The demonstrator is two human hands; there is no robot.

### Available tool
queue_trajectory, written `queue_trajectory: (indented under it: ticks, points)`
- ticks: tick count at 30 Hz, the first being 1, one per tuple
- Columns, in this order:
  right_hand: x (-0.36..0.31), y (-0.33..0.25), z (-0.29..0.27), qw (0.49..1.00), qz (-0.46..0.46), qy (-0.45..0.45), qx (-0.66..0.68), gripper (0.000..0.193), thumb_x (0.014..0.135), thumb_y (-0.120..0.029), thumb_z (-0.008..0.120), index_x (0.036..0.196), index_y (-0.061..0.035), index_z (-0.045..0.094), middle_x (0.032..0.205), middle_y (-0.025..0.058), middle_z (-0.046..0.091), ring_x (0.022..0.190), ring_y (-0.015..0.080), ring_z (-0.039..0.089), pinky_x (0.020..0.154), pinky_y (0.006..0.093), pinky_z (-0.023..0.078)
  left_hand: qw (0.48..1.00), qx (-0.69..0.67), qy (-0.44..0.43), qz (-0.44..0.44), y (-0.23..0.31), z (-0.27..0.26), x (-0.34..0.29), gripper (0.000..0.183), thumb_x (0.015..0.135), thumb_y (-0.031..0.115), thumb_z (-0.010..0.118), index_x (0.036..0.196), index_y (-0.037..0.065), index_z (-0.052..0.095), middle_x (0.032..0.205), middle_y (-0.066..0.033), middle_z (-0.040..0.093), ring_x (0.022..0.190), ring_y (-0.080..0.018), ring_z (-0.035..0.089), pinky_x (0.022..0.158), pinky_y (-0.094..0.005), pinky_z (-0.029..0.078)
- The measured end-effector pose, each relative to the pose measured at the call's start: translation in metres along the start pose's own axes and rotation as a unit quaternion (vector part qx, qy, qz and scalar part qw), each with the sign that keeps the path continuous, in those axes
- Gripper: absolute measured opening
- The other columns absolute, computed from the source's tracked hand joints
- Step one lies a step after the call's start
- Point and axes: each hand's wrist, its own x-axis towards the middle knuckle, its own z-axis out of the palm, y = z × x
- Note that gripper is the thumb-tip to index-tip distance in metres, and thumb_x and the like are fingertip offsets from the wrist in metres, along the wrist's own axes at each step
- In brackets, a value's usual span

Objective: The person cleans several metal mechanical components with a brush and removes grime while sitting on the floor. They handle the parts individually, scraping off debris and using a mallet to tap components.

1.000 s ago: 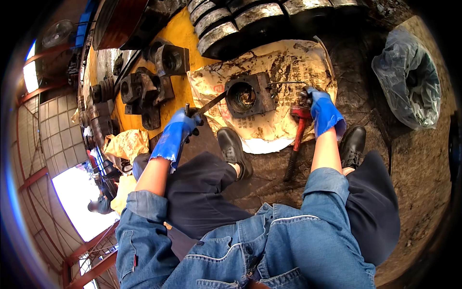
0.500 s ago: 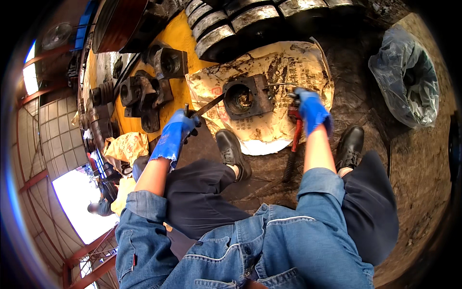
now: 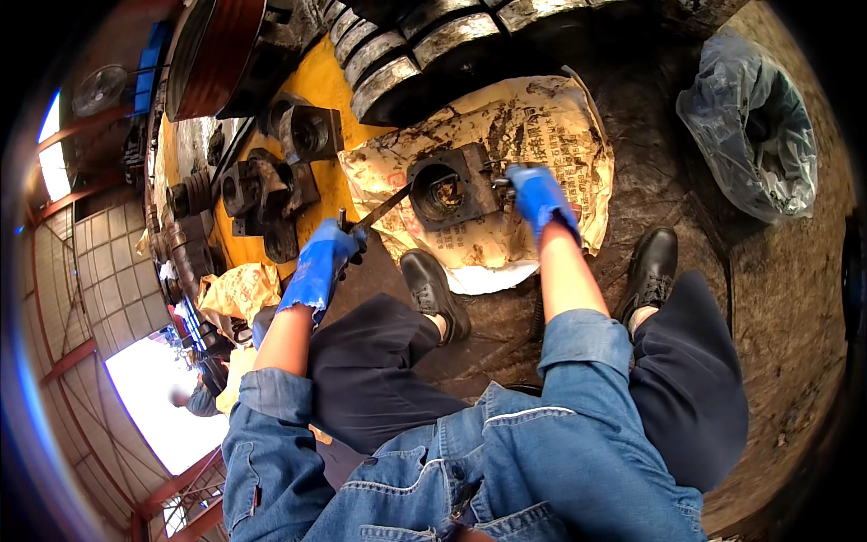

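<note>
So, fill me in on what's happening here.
A gloved person has both hands at a dark metal block with a round opening, lying on a stained paper sack. The left hand grips a flat bar whose far end reaches the block's left side. The right hand is by its right side; what it holds, if anything, is unclear.

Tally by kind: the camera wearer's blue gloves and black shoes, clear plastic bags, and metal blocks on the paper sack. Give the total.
Blue gloves: 2
Black shoes: 2
Clear plastic bag: 1
Metal block on the paper sack: 1
Total: 6
</note>
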Motion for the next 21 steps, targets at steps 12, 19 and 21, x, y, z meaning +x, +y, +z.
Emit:
queue_trajectory:
  ticks: [12, 19, 21]
  points:
    - [0.025, 0.020, 0.026, 0.994, -0.016, -0.006, 0.106, 0.032, 0.102, -0.028, 0.049, 0.109, -0.0002, 0.064, 0.101, 0.0152, 0.065, 0.088, 0.0178, 0.062, 0.077, 0.0337, 0.054, 0.995, -0.080, 0.011, 0.056, -0.021, 0.003, 0.001, 0.022, 0.096, 0.020, 0.059, 0.101, -0.001, 0.064, 0.083, -0.0103, 0.072, 0.063, -0.0163, 0.065, 0.048, -0.0330, 0.044]
    - [0.006, 0.039, -0.016, 0.924, 0.129, -0.031, 0.359, 0.027, 0.099, -0.025, 0.055, 0.110, -0.0029, 0.065, 0.089, 0.0124, 0.065, 0.075, 0.0173, 0.060, 0.067, 0.0318, 0.052, 0.991, -0.119, 0.021, 0.051, -0.029, 0.006, -0.013, 0.024, 0.096, 0.024, 0.060, 0.100, 0.001, 0.068, 0.079, -0.0090, 0.072, 0.061, -0.0173, 0.065, 0.046, -0.0333, 0.046]
    - [0.041, 0.085, -0.015, 0.853, 0.214, 0.042, 0.475, 0.023, 0.095, -0.024, 0.059, 0.103, -0.0045, 0.069, 0.075, 0.0078, 0.066, 0.059, 0.0155, 0.052, 0.055, 0.0325, 0.042, 0.992, -0.114, 0.015, 0.056, -0.016, 0.006, -0.009, 0.023, 0.096, 0.023, 0.059, 0.101, 0.002, 0.067, 0.080, -0.0086, 0.072, 0.061, -0.0171, 0.066, 0.045, -0.0331, 0.046]
